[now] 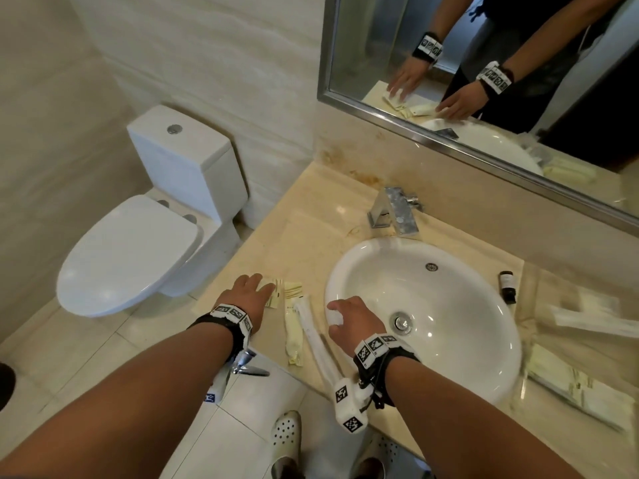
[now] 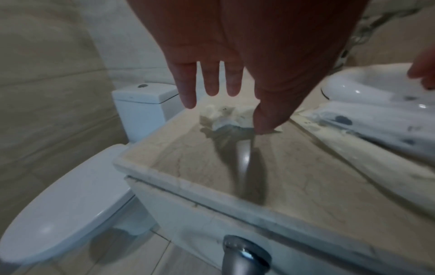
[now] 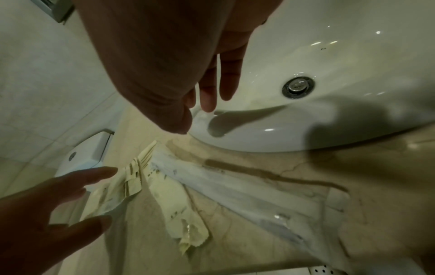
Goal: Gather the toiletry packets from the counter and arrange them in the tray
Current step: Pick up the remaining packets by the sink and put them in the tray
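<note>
1. Toiletry packets (image 1: 293, 316) lie on the beige stone counter (image 1: 311, 209) just left of the sink (image 1: 484, 340), near its front edge: small cream sachets, a longer cream sachet, and a long white wrapper (image 1: 316, 337) running toward the counter's edge.
2. They look thin, light and floppy, with crinkled film that may slide on the polished stone. This suggests pinching each one at a sealed end or edge, or sweeping several together first, since they lie flat with little to catch.
3. Left hand (image 1: 250, 293) reaches over the small sachets with fingers straight and slightly spread; the fingertips are at or just over the nearest packet, and actual contact cannot be told. It holds nothing.
4. Right hand (image 1: 349, 321) hovers over the sink's left rim, just right of the long wrapper, fingers loosely extended and holding nothing.
5. More packets (image 1: 574, 385) lie right of the sink, blurred, possibly in a clear tray whose outline is hard to make out.
6. A small dark bottle (image 1: 507, 286) stands beside the sink's right rim, a chrome faucet (image 1: 394, 210) sits behind the basin, a mirror (image 1: 484, 81) hangs above, and a white toilet (image 1: 138, 243) stands left of the counter.
</note>
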